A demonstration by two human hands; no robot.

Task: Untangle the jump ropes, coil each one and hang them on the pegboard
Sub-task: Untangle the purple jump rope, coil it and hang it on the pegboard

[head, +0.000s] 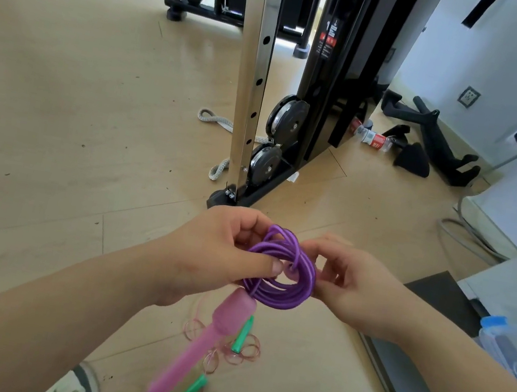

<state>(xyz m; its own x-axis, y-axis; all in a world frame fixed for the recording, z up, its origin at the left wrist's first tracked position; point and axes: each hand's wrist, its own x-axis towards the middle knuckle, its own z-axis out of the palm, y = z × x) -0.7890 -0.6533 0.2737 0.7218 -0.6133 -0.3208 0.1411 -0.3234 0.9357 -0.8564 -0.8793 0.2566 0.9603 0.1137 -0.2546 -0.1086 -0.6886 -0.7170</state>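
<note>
Purple jump rope [282, 269] was held coiled in the air between both hands.
Loops sat bunched, likely for binding with a wrap; its pink handle [189, 346] hung free; the left hand [216, 250] pinched the coil's left side, thumb against fingers; the right hand [351, 288] nipped the right side, fingers curled; a green-handled rope [241, 333] lay on the floor below.

A purple rope [281, 295] with pink handle [189, 346]; a reddish rope [235, 358] with green handles [242, 334].
</note>
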